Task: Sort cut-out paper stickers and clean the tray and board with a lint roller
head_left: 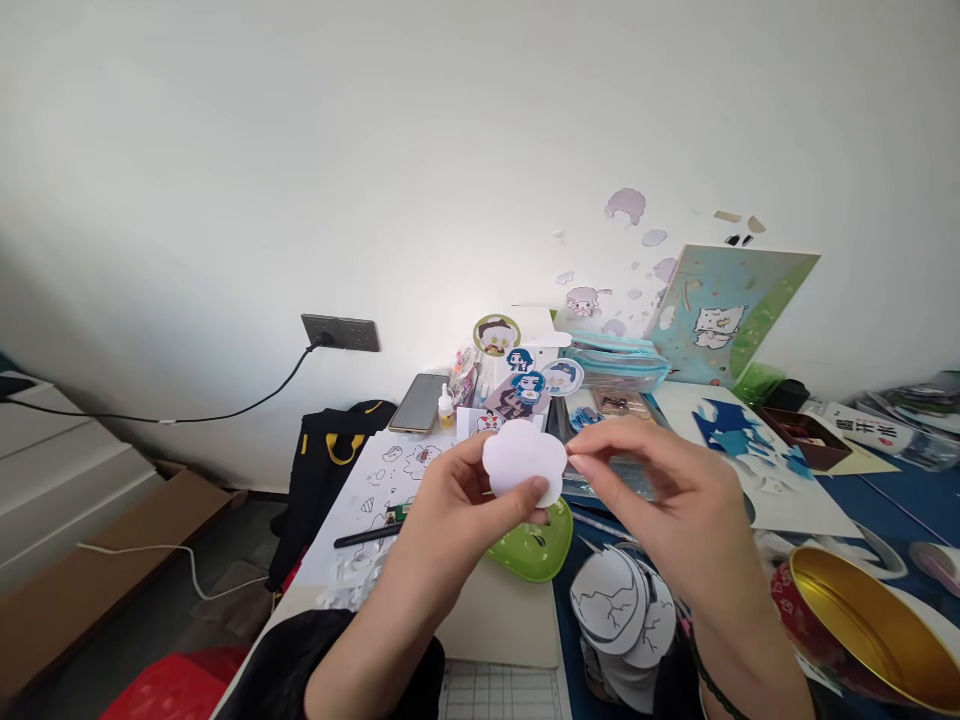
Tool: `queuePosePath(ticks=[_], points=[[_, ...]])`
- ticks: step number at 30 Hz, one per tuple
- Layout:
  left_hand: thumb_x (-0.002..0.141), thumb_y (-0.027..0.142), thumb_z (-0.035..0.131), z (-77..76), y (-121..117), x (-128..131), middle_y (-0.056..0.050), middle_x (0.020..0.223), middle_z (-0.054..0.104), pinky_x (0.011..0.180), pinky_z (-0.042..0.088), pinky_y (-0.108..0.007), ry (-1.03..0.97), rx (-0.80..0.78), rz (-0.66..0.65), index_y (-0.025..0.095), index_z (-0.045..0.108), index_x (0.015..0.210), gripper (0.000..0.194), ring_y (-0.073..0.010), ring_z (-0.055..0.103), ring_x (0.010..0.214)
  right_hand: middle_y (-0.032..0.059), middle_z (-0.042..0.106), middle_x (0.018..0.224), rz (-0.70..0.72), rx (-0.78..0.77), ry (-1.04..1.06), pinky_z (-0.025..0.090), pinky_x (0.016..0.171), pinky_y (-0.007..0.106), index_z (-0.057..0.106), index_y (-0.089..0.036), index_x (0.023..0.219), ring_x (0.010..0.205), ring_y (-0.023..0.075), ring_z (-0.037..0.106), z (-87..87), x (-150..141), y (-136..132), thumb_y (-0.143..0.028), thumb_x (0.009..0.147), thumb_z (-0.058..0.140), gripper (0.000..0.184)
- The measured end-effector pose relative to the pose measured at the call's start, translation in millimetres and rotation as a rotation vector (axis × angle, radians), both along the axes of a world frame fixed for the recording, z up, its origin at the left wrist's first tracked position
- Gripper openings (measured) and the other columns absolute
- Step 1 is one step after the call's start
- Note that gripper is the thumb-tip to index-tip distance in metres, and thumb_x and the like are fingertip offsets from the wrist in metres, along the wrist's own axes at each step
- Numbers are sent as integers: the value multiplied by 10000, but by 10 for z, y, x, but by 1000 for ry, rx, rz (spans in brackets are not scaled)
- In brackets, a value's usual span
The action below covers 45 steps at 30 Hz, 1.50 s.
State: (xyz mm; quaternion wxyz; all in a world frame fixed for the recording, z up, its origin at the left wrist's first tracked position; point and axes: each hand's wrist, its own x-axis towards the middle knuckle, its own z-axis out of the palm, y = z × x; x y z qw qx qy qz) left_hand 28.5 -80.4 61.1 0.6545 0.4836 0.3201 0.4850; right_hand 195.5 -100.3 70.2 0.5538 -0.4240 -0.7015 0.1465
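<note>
My left hand holds a white scalloped paper cutout up in front of me, its thumb across the lower face and its fingers behind. At the cutout's right edge, the thumb and forefinger of my right hand are pinched together. Whether they grip the paper's edge or some tiny piece is too small to tell. Beneath the cutout lies a green dish, partly covered by my left hand. A stack of rounded paper cutouts with black crack-like lines sits below my right hand.
Behind my hands stand a small glue bottle, a phone and round character stickers. A gold-lined red tin is at right, near a sheet with blue pieces. A picture board leans against the wall.
</note>
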Motion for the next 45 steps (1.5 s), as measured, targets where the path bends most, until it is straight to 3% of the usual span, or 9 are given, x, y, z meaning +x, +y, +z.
queuePosePath(ticks=[4, 10, 14, 19, 26, 37, 45], points=[[664, 167, 776, 19, -21, -28, 22, 684, 660, 552, 480, -136, -12, 20, 39, 154, 681, 808, 173, -49, 574, 553, -8, 694, 895, -58, 199, -202, 487, 820, 199, 671, -208, 857, 852, 101, 634, 52, -29, -55, -77, 800, 629, 149], [663, 203, 782, 43, -34, -29, 21, 706, 650, 553, 480, -152, 3, 50, 94, 167, 655, 846, 225, -66, 569, 591, 22, 709, 920, -88, 283, -284, 487, 877, 215, 691, -170, 918, 868, 110, 641, 28, -80, -48, -57, 807, 615, 175], [668, 232, 780, 38, -53, -29, 16, 759, 645, 586, 476, -164, 51, 84, 157, 176, 631, 865, 254, -82, 568, 653, 9, 712, 931, -73, 248, -285, 487, 881, 196, 695, -179, 922, 873, 102, 644, 23, -82, -45, -70, 810, 619, 174], [705, 226, 744, 27, -98, -41, 36, 762, 636, 574, 464, -158, 221, 239, 258, 210, 598, 910, 253, -81, 553, 644, -23, 721, 914, -42, 143, -240, 490, 872, 155, 706, -207, 896, 854, 83, 657, 22, -66, -66, -100, 802, 641, 157], [745, 220, 700, 37, -172, -20, 47, 796, 661, 589, 469, -169, 419, 431, 397, 242, 575, 950, 241, -89, 570, 643, -25, 731, 892, -23, 79, -215, 538, 834, 212, 711, -234, 860, 833, 119, 676, 11, -55, -35, -119, 804, 633, 150], [755, 271, 696, 25, -160, -26, 19, 861, 682, 605, 467, -206, 529, 458, 430, 237, 577, 979, 256, -120, 589, 672, 16, 731, 915, -24, 58, -220, 564, 836, 323, 716, -235, 875, 851, 185, 685, -4, -50, -21, -144, 803, 610, 158], [762, 282, 687, 25, -155, -41, 16, 870, 687, 590, 463, -208, 548, 454, 412, 235, 583, 981, 246, -126, 594, 678, 5, 727, 878, -40, 169, -264, 560, 787, 269, 703, -216, 864, 803, 149, 679, 6, -80, -2, -81, 799, 588, 189]])
